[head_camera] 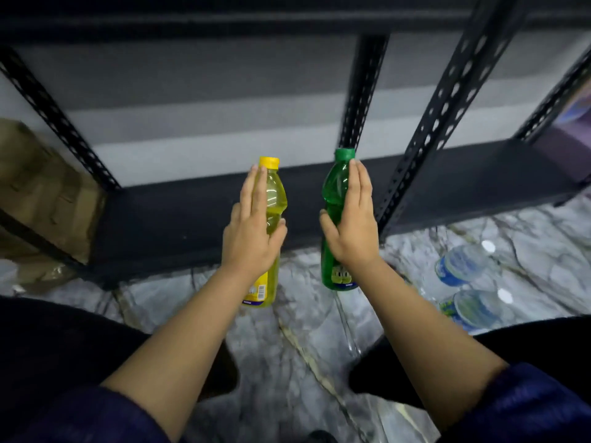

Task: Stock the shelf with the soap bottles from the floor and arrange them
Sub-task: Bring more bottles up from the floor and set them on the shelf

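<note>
Shelf (319, 199), dark metal with slotted uprights, ahead of and below both our hands; its lowest board shows bare in the part we can see, so we judge no soap stocked there yet.

Marble floor (287, 330), beneath our forearms; cardboard box (38, 187), far out to the left of our left hand, behind the frame.

Two clear water bottles (463, 266) with white caps, on the floor just outside our right forearm; not soap as far as we can tell.

Yellow soap bottle (271, 199), yellow cap, in our left hand (249, 241); fingers laid long up its side, thumb wrapped round the front; held off the floor, tilted toward the shelf.

Green soap bottle (335, 187), green cap, in our right hand (351, 231); same grip, thumb round the body; level with the other, a gap between.

Status, by our reckoning: early; both bottles lifted, neither set down; placing and arranging remain; other soap on the floor not in view.
</note>
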`<move>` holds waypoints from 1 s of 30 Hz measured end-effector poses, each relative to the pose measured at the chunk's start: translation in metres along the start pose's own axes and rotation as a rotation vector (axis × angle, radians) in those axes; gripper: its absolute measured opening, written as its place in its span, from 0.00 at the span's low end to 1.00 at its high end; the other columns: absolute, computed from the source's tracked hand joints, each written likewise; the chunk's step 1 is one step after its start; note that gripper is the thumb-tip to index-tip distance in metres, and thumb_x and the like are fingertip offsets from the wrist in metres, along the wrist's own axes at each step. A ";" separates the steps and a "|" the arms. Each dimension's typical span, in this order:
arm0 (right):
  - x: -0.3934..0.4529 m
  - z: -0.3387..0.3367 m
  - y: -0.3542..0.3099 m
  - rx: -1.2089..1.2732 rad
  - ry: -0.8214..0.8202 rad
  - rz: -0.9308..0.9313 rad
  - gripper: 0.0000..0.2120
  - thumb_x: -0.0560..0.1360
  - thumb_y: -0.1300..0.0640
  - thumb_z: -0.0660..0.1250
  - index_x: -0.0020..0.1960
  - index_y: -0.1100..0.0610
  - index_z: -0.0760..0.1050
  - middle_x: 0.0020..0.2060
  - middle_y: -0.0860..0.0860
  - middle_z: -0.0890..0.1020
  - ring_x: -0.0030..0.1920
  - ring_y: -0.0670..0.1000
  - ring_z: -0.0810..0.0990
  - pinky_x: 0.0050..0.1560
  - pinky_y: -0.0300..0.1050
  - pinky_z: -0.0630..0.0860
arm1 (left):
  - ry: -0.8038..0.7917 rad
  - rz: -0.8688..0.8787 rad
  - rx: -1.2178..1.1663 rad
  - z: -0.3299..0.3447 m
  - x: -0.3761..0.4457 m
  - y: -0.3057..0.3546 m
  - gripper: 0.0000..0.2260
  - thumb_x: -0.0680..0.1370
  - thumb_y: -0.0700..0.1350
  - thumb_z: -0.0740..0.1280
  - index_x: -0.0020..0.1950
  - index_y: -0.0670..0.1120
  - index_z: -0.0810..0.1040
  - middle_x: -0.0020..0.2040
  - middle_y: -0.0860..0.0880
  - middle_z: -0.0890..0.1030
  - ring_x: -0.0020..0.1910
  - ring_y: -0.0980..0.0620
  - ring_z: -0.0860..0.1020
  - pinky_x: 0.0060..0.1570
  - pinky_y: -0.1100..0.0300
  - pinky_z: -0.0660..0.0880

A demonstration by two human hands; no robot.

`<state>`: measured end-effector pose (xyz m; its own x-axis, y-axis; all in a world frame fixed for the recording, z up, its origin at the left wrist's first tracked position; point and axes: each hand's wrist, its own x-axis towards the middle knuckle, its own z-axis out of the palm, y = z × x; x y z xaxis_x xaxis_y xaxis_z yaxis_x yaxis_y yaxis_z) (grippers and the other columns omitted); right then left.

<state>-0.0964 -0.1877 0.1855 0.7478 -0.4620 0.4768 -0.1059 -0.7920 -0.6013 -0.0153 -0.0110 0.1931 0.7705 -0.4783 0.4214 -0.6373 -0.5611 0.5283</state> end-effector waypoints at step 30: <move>0.377 -0.113 -0.200 0.117 0.518 -0.450 0.39 0.84 0.48 0.65 0.86 0.52 0.46 0.85 0.48 0.49 0.78 0.50 0.62 0.66 0.43 0.69 | 0.753 0.338 0.008 -0.217 0.353 0.117 0.37 0.82 0.53 0.67 0.85 0.51 0.50 0.84 0.53 0.53 0.76 0.50 0.65 0.56 0.56 0.75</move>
<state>0.1332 -0.2488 0.5579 0.2901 -0.2531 0.9229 0.2344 -0.9162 -0.3249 0.1857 -0.0991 0.5634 0.3405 -0.0428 0.9393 -0.8345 -0.4741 0.2809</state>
